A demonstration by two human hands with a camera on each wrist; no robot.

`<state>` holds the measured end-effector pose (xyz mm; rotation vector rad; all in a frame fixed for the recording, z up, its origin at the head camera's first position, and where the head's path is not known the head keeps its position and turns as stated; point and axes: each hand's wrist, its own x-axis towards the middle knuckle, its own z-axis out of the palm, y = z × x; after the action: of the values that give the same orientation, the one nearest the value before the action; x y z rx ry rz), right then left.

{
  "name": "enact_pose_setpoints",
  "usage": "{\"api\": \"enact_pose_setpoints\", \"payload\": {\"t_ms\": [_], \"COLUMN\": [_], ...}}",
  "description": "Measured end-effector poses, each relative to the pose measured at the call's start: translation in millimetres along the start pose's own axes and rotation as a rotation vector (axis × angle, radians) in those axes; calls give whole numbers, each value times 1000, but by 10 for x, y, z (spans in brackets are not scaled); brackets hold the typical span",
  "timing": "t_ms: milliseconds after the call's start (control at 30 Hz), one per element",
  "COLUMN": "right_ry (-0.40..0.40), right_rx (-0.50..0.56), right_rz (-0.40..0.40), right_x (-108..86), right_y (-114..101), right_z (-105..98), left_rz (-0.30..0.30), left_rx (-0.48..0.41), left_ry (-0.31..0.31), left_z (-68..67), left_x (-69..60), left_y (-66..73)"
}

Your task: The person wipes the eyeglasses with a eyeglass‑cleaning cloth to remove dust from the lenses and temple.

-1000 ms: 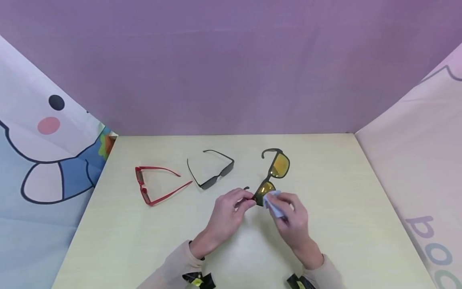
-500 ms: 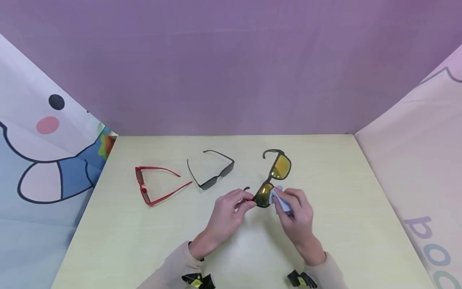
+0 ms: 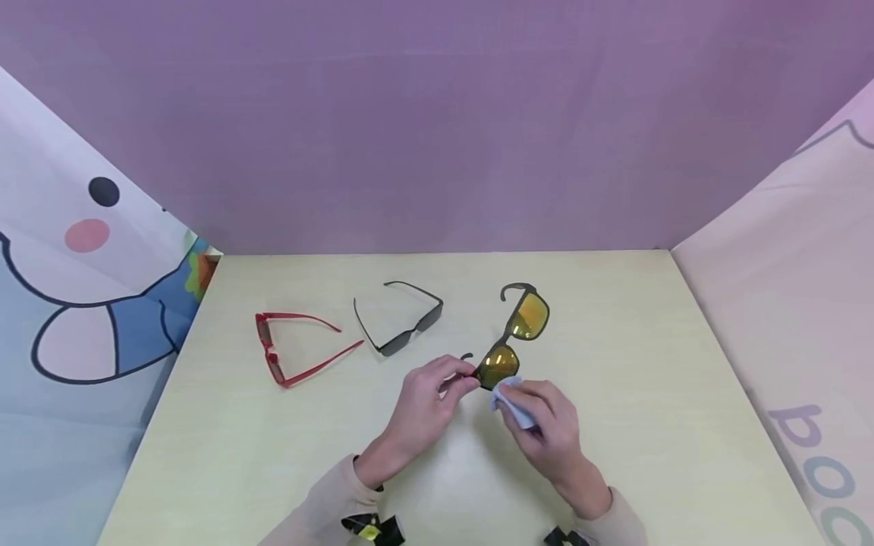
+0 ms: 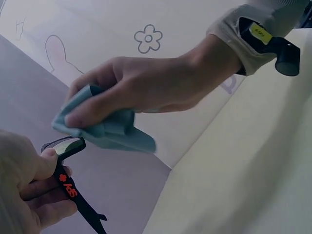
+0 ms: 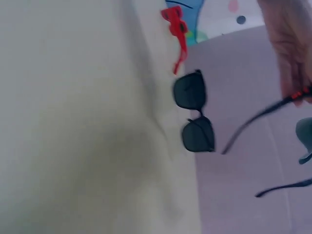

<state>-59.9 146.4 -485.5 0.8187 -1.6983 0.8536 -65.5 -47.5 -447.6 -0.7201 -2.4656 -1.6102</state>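
Observation:
A pair of black-framed sunglasses with yellow lenses (image 3: 529, 316) is held up over the table in the head view. My left hand (image 3: 425, 402) pinches it near the hinge of one temple; red lettering shows on that temple (image 4: 69, 186) in the left wrist view. In my right hand (image 3: 549, 428) is a folded light-blue cloth (image 3: 514, 408), gripped between thumb and fingers. The cloth (image 4: 105, 124) is at the lower edge of the near lens; whether it touches the lens I cannot tell. The right wrist view shows the temples and only part of my left hand (image 5: 292, 44).
Dark sunglasses (image 3: 412, 332) lie with temples spread on the pale table (image 3: 655, 425), left of the yellow pair. Farther left are red-framed sunglasses (image 3: 276, 356), also unfolded. A purple backdrop (image 3: 437, 136) stands behind the table, with printed cloth panels (image 3: 75, 303) at the sides.
My right hand with the cloth has moved right off the near lens, then back left and down to its lower edge. My left hand keeps its pinch on the sunglasses, nearly still.

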Motion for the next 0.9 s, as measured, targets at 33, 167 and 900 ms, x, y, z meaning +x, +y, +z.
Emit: {"api": "enact_pose_setpoints", "payload": {"t_ms": [33,167,900], "right_ry": [31,137,37], "right_rx": [-5,-33,-87], "right_rz": [8,85,222], "right_x": [32,155,433], "right_y": [14,79,326], "right_z": [-11,-71,-207], "left_rz": [-2,0,124], "left_rx": [-5,0,77], "left_ry": [-2,-4,-51], "left_z": [3,13,-41], "left_x": [-4,-22,-65], "left_y": [-6,-17,-48]}}
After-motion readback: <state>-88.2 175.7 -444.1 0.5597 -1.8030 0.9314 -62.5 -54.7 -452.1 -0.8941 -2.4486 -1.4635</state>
